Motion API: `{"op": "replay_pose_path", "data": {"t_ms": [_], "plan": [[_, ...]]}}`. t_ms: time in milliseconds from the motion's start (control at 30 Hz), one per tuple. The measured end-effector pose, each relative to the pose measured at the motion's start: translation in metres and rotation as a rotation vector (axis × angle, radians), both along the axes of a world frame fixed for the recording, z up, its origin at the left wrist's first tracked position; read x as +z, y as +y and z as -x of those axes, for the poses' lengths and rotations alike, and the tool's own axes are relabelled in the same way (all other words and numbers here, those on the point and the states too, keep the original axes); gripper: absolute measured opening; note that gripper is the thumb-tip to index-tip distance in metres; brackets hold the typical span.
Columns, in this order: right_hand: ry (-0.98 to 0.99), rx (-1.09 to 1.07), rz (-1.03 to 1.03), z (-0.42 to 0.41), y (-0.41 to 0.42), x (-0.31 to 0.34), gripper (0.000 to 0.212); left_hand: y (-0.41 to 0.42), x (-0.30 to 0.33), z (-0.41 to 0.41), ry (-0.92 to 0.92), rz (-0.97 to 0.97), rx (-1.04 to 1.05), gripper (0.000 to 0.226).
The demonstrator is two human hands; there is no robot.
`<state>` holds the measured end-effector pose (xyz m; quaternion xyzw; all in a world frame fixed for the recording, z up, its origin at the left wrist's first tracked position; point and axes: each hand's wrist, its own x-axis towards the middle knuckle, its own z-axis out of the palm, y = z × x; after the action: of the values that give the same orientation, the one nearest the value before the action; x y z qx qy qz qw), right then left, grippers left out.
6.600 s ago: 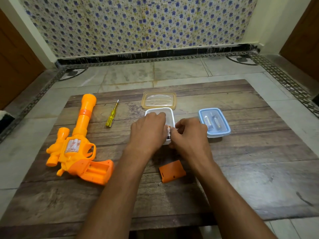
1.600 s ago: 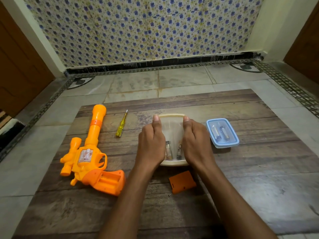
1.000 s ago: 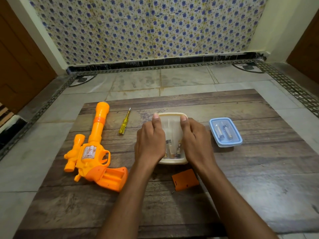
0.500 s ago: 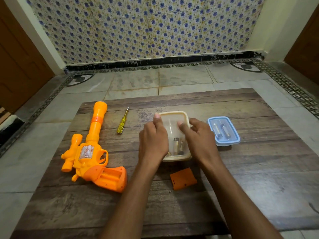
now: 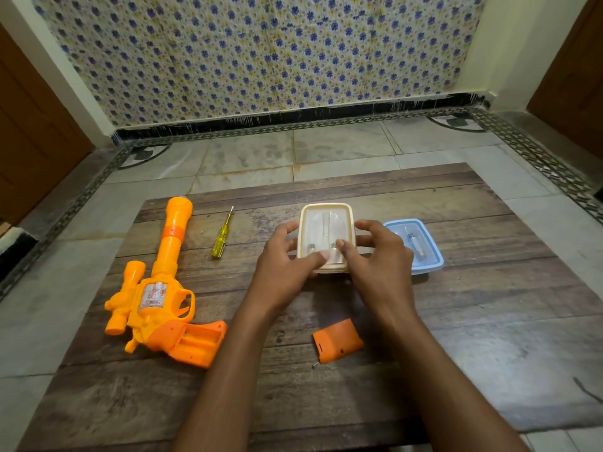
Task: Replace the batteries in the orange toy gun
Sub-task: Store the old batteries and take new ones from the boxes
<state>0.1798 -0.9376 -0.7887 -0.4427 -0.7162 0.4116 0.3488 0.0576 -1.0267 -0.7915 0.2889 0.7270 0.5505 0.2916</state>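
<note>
Old cells boxed up, gun still empty

Both hands, left hand (image 5: 287, 272) and right hand (image 5: 378, 262), are curled on the lidded cream box (image 5: 326, 238), thumbs pressing its near edge; two batteries show inside. The orange toy gun (image 5: 156, 288) lies far left on the table (image 5: 489, 353), grip open and empty, its cover (image 5: 337, 340) and tiny screw (image 5: 315, 365) near me. Looks about halfway: fresh ones probably sit in the blue box (image 5: 421, 252). Plenty of room right and front.

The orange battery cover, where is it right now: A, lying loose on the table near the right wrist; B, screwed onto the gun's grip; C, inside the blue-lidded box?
A: the orange battery cover lies on the table, apart from the toy gun.
</note>
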Motion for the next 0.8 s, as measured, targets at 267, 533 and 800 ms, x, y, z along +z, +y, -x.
{"op": "replay_pose_path", "data": {"t_ms": [267, 533, 800], "plan": [[-0.084, 0.139, -0.067, 0.006, 0.009, -0.003, 0.028, 0.0, -0.01, -0.005, 0.33, 0.036, -0.025, 0.057], [-0.063, 0.066, -0.359, -0.005, 0.007, 0.004, 0.026, 0.003, -0.01, -0.011, 0.407, 0.051, -0.004, 0.051], [-0.379, -0.166, -0.32, -0.037, 0.023, 0.004, 0.042, 0.007, -0.011, -0.014, 0.427, 0.052, -0.046, 0.056]]}}
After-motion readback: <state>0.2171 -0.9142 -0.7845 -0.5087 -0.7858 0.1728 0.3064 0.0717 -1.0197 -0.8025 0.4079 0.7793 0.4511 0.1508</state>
